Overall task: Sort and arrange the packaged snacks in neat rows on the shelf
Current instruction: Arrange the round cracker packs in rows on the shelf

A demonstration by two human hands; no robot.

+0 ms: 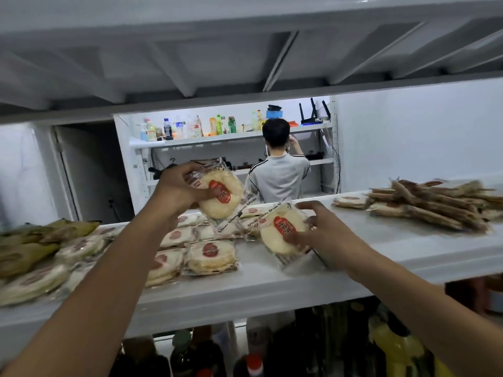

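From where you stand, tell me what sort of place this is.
Probably a small shop or stockroom. A long white metal shelf carries many identical clear-wrapped round pale snack cakes, bottled drinks fill the level beneath, and another white rack of assorted bottles stands behind.

I see a white shelf [353, 257]. On it, at the left, lie green packets [24, 248] and round wrapped rice cakes [211, 255] in loose rows; at the right, well apart, lies a heap of brown-edged packets [430, 206].
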